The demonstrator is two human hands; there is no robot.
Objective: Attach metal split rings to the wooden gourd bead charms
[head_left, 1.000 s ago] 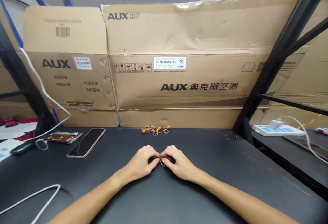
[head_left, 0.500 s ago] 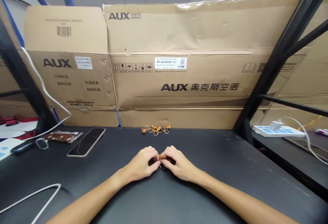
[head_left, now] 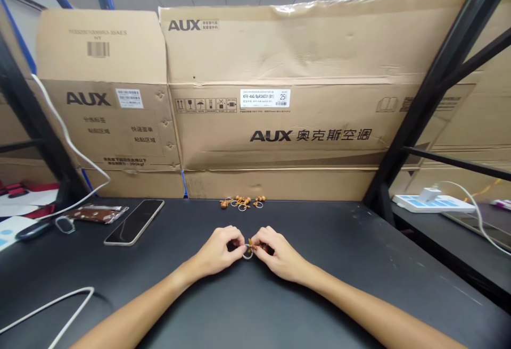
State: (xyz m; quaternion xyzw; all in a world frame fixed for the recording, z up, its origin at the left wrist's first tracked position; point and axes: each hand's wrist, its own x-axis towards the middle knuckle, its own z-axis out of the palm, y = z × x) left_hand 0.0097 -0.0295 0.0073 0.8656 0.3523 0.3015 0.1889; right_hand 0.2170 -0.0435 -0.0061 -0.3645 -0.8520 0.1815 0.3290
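Left hand and right hand are pinching brown beads with a metal ring hanging below, fingertips kept close and steady just above the black bench, beyond them a small heap of beads and rings

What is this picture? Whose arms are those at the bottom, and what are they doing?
This picture comes from a little camera worn on a person's head, so you see what they see. Those are the person's own arms. Their left hand and right hand are pinching a little bunch of brown beads with a thin metal ring. Farther away on the black table lie more beads and rings, and a phone is on the left. Big cardboard boxes stand behind.
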